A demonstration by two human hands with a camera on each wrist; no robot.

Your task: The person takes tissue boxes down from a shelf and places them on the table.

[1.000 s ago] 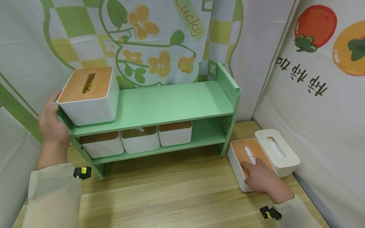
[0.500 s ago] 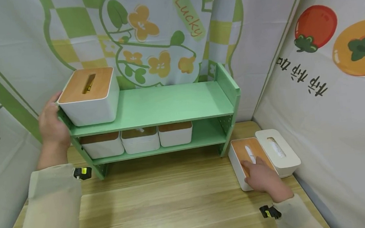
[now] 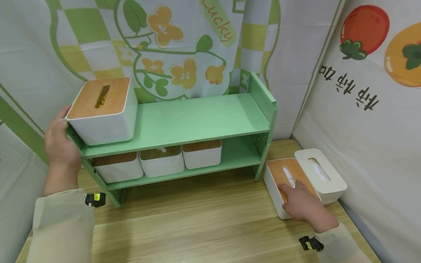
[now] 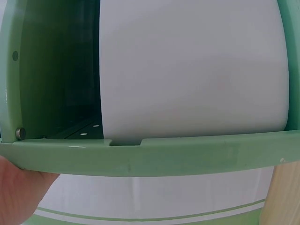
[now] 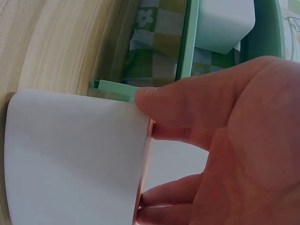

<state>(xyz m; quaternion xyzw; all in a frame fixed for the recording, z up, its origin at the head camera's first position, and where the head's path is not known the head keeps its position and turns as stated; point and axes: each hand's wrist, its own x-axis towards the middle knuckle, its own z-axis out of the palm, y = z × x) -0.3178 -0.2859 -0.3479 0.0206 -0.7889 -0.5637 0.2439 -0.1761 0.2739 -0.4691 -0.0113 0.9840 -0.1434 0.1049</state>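
Left hand (image 3: 61, 141) at nine o'clock against green shelf (image 3: 194, 118); fingers partly hidden, grip cannot be told; wood-topped box (image 3: 298, 170) on table (image 3: 190, 235) at four o'clock; presumably light, stiff, smooth; best held across its width; right hand (image 3: 303, 203) touches it, fingers loosely extended.

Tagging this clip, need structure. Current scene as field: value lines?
left hand: touching shelf, left end
right hand: fingers on orange-topped box
upper tier: upper box, left end
lower tier: three lower boxes in a row, gap at right
table, right side: orange-topped box, tissue in slot; cream box beside it
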